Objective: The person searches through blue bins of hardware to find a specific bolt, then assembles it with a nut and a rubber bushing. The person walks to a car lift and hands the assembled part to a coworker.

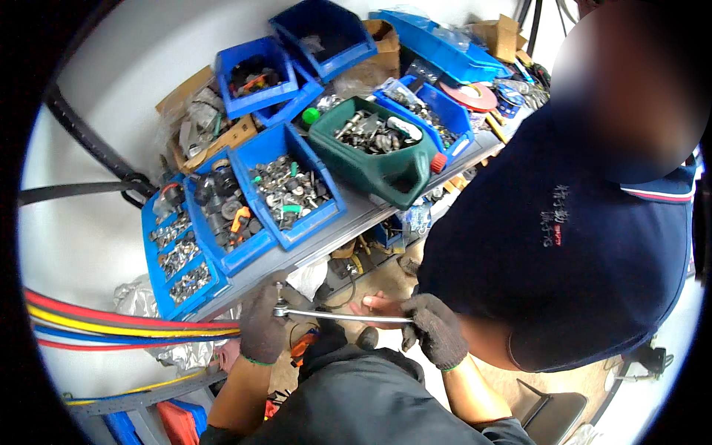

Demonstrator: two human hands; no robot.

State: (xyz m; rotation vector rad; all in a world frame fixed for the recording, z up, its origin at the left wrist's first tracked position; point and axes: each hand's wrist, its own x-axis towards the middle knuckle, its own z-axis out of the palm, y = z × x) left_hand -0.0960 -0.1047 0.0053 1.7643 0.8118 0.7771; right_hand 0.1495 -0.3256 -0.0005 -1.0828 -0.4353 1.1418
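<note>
My left hand [262, 328], in a dark brown glove, is closed at the head end of a silver wrench [348, 317]. A small upright metal piece [279, 294], perhaps a bolt, stands at that head beside my fingers. My right hand [437, 332], gloved the same way, grips the far end of the handle. Between my two hands the wrench lies nearly level, above my lap. Just behind the handle is a co-worker's bare hand [378, 305]; whether it touches the wrench I cannot tell.
Blue bins [293, 193] of fasteners and a cut-open green jug [371, 144] of metal parts stand on a grey bench [319, 248]. A co-worker in a dark shirt [556, 252] stands close at my right. Coloured hoses [133, 330] run in from the left.
</note>
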